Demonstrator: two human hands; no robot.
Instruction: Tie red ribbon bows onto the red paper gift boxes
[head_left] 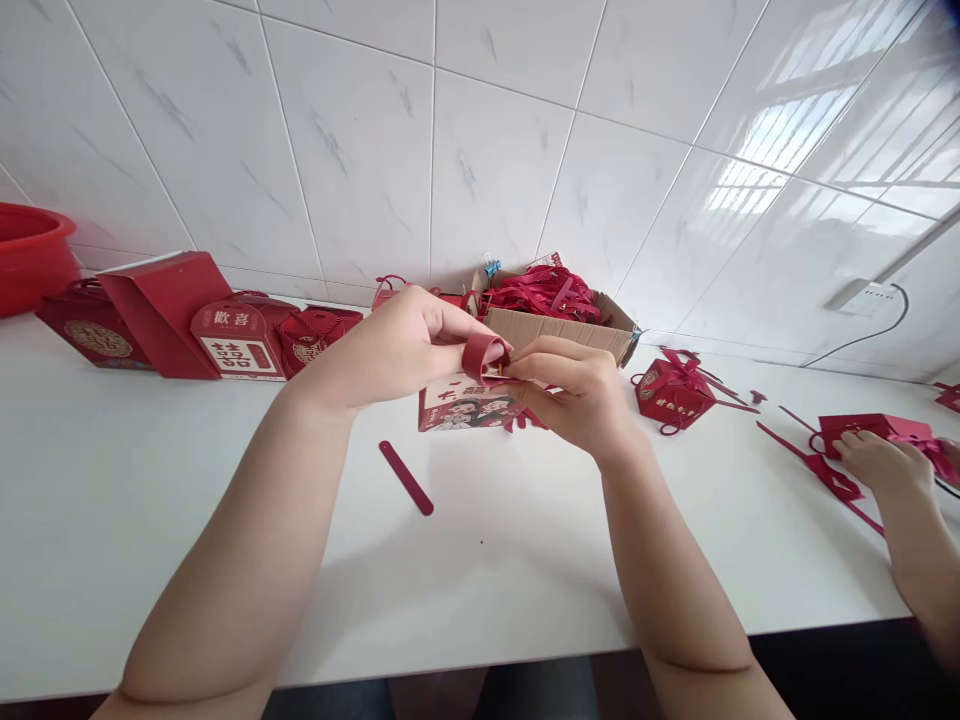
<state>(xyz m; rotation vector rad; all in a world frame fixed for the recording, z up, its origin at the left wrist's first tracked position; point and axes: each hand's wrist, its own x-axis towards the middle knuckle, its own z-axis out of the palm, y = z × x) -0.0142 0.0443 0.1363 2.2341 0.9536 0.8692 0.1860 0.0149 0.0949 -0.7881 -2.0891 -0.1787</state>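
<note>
A red strap [477, 357], bent into a loop, is pinched in my left hand [409, 345] above a small printed gift box [465, 412]. My right hand [574, 385] has its fingers closed at the same loop, beside a small gold-coloured piece that is mostly hidden. The box shows cartoon figures on its front, and its top is covered by my hands. Another red strap [406, 478] lies flat on the table, nearer to me and left of the box.
A cardboard box [562, 332] of red ribbons stands against the wall. Red gift boxes [240, 340] and a red basin [34, 258] are at the left. A ribboned box [675, 392] sits at the right, beyond it another person's hands at a red box [874, 430].
</note>
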